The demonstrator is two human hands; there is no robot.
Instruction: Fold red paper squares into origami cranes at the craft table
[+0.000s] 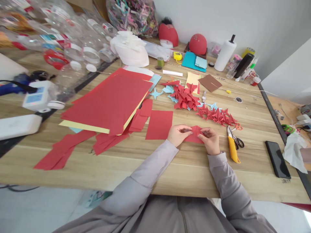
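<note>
At the far left of my head view I have clear plastic bottles [93, 55] crowded together, and nearer the front edge of the desk [194, 181] a loose fan of red paper strips [62, 152]. Next I see a stack of large red sheets [109, 94] with a pale yellow sheet [82, 126] showing from under it, and more narrow red pieces [109, 144] poking out at its near side. A pale blue paper star [155, 94] lies just right of the stack, and below it in my view a flat red rectangle [159, 125] rests alone beside my left hand [179, 134]. That hand's thumb and forefinger pinch the left side of a small folded red paper [196, 130], which sits between my two hands; a flat red part shows below it, and I cannot tell whether the two are joined. Beyond the hands is a heap of red paper stars [186, 97]. My right hand [211, 139] has its thumb and fingers closed on the folded paper's right side. Past it are a row of red stars [216, 115], a yellow-handled cutter [233, 149], black-handled scissors [239, 143] touching or just beside it, and a black smartphone [277, 159].
</note>
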